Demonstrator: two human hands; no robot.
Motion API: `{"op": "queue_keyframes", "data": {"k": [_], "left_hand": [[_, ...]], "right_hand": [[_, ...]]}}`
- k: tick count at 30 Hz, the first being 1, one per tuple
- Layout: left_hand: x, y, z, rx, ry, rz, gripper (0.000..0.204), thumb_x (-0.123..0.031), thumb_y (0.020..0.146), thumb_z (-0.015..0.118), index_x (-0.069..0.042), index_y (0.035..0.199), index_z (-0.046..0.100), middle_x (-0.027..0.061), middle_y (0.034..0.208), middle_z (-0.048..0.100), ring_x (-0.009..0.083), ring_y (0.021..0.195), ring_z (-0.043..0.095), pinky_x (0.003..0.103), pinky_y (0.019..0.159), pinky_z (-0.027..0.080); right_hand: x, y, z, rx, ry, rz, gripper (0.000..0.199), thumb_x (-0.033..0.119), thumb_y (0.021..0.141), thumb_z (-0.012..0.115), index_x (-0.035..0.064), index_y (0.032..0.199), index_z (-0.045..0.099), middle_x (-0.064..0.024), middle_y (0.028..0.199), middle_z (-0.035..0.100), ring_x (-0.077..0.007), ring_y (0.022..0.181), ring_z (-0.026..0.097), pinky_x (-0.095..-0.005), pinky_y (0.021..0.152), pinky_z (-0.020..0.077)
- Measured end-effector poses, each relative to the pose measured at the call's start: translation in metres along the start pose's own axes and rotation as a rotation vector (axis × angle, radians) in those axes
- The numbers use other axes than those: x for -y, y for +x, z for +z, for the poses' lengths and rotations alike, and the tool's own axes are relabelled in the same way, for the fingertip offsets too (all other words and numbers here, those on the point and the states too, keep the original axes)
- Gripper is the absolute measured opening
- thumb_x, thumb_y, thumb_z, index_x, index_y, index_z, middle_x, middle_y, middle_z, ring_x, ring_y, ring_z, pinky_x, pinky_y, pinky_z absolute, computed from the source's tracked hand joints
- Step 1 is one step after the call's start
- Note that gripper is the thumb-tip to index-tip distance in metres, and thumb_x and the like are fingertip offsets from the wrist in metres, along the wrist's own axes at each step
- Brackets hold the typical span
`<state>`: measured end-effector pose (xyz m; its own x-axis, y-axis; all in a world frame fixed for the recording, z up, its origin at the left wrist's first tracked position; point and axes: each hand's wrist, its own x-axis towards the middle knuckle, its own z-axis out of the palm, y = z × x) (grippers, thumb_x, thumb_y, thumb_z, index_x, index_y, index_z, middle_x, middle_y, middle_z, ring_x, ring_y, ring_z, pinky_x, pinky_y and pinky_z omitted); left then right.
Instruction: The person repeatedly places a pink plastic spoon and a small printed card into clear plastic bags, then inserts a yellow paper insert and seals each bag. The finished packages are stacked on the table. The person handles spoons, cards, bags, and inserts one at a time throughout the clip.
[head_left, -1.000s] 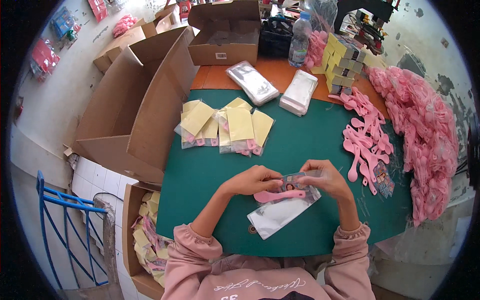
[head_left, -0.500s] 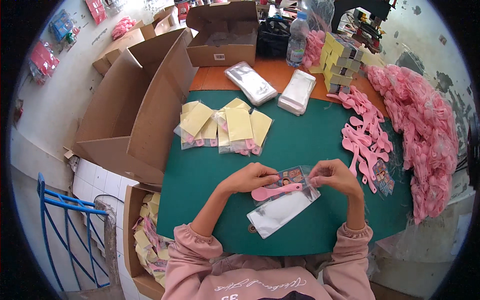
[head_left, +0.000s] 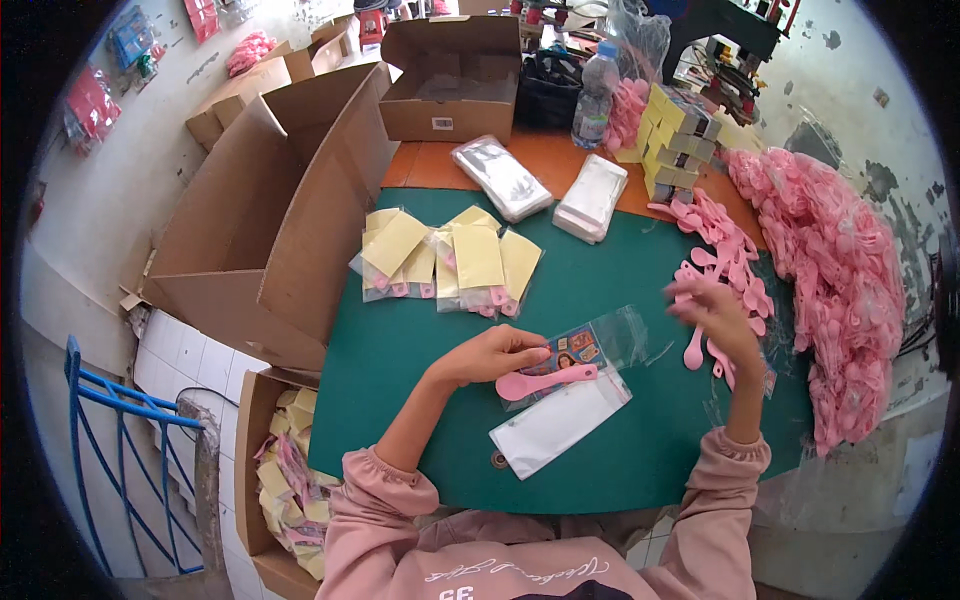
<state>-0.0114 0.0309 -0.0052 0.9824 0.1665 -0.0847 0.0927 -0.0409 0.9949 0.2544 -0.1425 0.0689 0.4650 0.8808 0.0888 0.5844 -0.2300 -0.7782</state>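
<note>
My left hand (head_left: 503, 354) is closed on the edge of a clear plastic bag (head_left: 625, 335) with a printed card (head_left: 575, 350) in it. A pink spoon (head_left: 545, 381) lies slantwise over the card, its bowl just below my left fingers. Under these lies a stack of clear, white-looking bags (head_left: 560, 430). My right hand (head_left: 712, 312) is raised to the right, fingers apart and slightly blurred, with nothing seen in it. It is nearest to a heap of loose pink spoons (head_left: 692, 350), part of which it hides.
Filled bags with yellow cards (head_left: 478, 258) lie at the left. Two packs of clear bags (head_left: 500, 178) lie farther back, near a water bottle (head_left: 594, 100) and stacked cards (head_left: 675, 150). Bagged pink spoons (head_left: 840, 290) line the right edge. A large carton (head_left: 320, 200) stands left.
My right hand has let go of the bag and moved right and up toward the spoon heap. My left hand keeps its hold.
</note>
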Motion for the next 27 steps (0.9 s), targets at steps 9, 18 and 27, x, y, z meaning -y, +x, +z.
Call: {"op": "queue_keyframes", "data": {"k": [9,18,27], "left_hand": [[0.0,0.004,0.003,0.043,0.056,0.016,0.033,-0.026,0.089,0.05,0.001,0.107,0.058,0.0008,0.079,0.059,0.0069,0.071,0.047,0.023,0.062,0.042],[-0.001,0.003,0.004,-0.055,-0.004,0.0,0.037,-0.023,0.09,0.048,-0.006,0.123,0.044,0.0047,0.087,0.059,0.0079,0.08,0.052,0.023,0.067,0.044],[-0.002,0.009,0.033,-0.239,-0.698,-0.182,0.054,-0.026,0.094,0.036,-0.012,0.13,-0.001,0.0225,0.103,0.054,0.0265,0.095,0.058,0.034,0.078,0.05]], "right_hand": [[0.018,-0.006,0.058,0.601,0.393,0.11,0.024,0.016,0.075,0.067,0.0005,0.093,0.064,-0.0021,0.073,0.061,-0.006,0.065,0.053,-0.021,0.056,0.0431],[0.01,-0.008,0.074,0.439,0.384,0.089,0.011,0.009,0.071,0.067,0.0002,0.073,0.06,-0.0008,0.065,0.056,-0.006,0.06,0.05,-0.0213,0.055,0.0399],[0.047,-0.008,0.08,0.062,0.006,-0.276,0.03,0.011,0.07,0.068,0.0009,0.097,0.057,-0.0133,0.096,0.058,-0.021,0.081,0.06,-0.0322,0.07,0.048]]}}
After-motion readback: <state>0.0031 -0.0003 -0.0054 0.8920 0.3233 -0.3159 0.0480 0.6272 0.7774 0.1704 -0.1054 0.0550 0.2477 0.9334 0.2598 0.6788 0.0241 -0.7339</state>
